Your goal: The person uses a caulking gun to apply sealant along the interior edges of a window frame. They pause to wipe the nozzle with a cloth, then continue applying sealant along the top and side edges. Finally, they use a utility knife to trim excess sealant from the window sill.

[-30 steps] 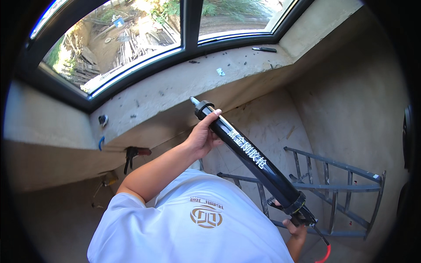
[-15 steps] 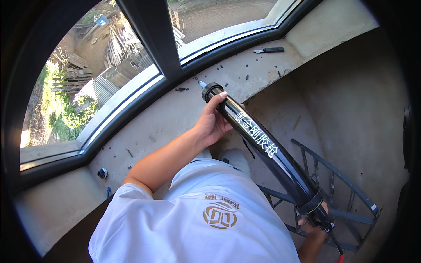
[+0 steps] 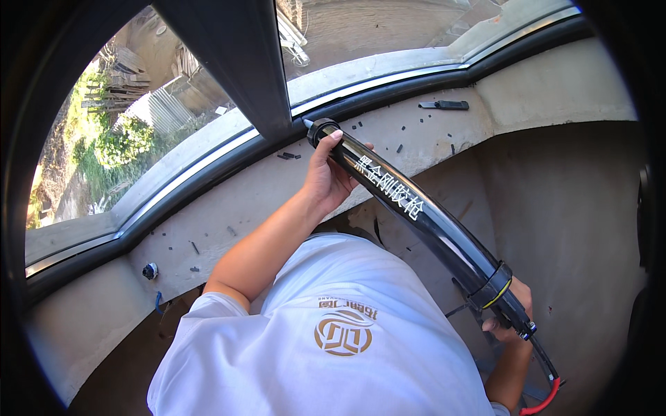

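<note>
We hold the long black caulking gun (image 3: pixel 420 215) slantwise, its nozzle (image 3: pixel 307 123) toward eleven o'clock and its rear toward four, and the two-handed grip seems chosen because the barrel is too long to balance from one end. Our left hand (image 3: pixel 329 182) wraps the barrel just behind the front collar (image 3: pixel 323 130), thumb over the top and fingers curled beneath, likely to carry the front's weight and steer the tip. Our right hand (image 3: pixel 506 333) closes round the handle behind the rear collar (image 3: pixel 490 286), where it can brace the back end; the gun hides much of it, so we cannot tell whether the trigger is squeezed. The tip sits by the foot of the dark window frame (image 3: pixel 260 83), though we cannot tell whether they touch. The knife (image 3: pixel 445 105), lying on the sill (image 3: pixel 444 128) toward two o'clock from our left hand, is probably there to leave both hands free. From the left hand, the gun's short front end points to eleven o'clock and the long barrel runs off toward four; from the right hand, nearly all of it stretches toward half past ten.
</note>
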Available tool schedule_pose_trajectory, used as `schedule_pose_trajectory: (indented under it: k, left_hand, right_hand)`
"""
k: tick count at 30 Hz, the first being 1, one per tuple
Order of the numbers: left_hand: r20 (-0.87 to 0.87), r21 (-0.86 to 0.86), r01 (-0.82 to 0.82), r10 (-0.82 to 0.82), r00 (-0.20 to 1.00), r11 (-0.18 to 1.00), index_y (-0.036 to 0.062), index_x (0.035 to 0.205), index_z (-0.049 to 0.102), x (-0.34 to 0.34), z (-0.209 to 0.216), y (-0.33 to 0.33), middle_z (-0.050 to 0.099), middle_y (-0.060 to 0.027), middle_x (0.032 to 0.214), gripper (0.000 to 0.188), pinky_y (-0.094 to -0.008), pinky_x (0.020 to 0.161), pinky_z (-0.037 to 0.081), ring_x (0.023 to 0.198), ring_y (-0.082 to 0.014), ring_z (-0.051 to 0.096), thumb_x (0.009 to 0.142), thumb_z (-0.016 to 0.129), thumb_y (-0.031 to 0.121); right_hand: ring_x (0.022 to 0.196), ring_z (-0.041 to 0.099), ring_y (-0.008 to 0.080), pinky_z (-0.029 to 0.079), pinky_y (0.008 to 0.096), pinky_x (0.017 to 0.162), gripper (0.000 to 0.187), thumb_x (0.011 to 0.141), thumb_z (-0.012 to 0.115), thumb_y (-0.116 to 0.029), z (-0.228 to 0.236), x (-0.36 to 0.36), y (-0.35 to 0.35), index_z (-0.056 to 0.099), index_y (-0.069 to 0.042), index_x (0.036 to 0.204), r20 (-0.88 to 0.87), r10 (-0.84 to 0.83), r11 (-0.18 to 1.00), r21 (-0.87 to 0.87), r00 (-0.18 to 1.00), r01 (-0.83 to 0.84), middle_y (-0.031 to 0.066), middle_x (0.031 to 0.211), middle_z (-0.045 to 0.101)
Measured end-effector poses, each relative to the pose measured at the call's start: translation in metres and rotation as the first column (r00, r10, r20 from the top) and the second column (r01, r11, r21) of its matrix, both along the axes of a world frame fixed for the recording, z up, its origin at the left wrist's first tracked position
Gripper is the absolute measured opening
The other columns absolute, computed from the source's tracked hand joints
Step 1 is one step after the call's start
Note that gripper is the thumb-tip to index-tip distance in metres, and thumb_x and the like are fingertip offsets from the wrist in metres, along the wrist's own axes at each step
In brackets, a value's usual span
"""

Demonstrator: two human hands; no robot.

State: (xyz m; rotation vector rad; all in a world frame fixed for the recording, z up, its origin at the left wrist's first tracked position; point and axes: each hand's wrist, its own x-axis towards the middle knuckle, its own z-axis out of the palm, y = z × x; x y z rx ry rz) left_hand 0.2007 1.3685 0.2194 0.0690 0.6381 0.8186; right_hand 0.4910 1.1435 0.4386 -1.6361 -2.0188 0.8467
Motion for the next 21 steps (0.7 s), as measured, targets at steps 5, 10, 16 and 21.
schedule_pose_trajectory:
  k: [5,10,16,21]
  left_hand:
    - [0.02,-0.012,-0.044,0.045,0.999,0.999,0.0019,0.115,0.062,-0.008,-0.003,0.01,0.071,-0.0166,0.113,0.051,-0.0447,0.096,0.059,0.11,-0.0278,0.069,0.092,0.066,0.047]
    - [0.016,-0.05,-0.049,0.05,0.999,0.998,0.0022,0.111,0.064,-0.017,-0.005,0.014,0.071,-0.0164,0.113,0.048,-0.0447,0.099,0.057,0.11,-0.028,0.069,0.092,0.066,0.047]
    - [0.041,-0.065,-0.052,0.054,0.998,0.997,0.0027,0.11,0.065,-0.019,-0.006,0.013,0.07,-0.0159,0.114,0.049,-0.0438,0.101,0.055,0.112,-0.0279,0.068,0.091,0.067,0.048]
    - [0.014,-0.075,-0.06,0.061,0.998,0.995,0.003,0.11,0.065,-0.021,-0.005,0.013,0.07,-0.0146,0.113,0.051,-0.0429,0.103,0.054,0.113,-0.0277,0.067,0.089,0.068,0.049]
  right_hand:
    - [0.063,0.054,0.0281,0.042,0.038,0.058,0.064,0.07,0.087,-0.057,-0.002,0.002,0.026,0.065,0.0,0.088,-0.001,0.05,0.999,0.001,0.999,-0.05,0.0112,0.075,0.054]
    - [0.069,0.06,0.0296,0.048,0.0384,0.063,0.064,0.07,0.087,-0.057,-0.001,-0.007,0.041,0.064,0.0,0.087,-0.019,0.041,0.999,0.004,0.999,-0.041,0.0133,0.079,0.059]
    - [0.073,0.064,0.0313,0.051,0.0389,0.068,0.065,0.07,0.087,-0.058,0.008,-0.01,0.05,0.064,0.0,0.087,0.018,0.086,0.996,-0.036,0.996,-0.085,0.015,0.083,0.063]
    - [0.074,0.066,0.0331,0.053,0.0414,0.068,0.071,0.071,0.088,-0.056,-0.001,-0.004,0.05,0.06,0.001,0.103,0.012,0.162,0.986,0.043,0.987,-0.162,0.0165,0.084,0.064]
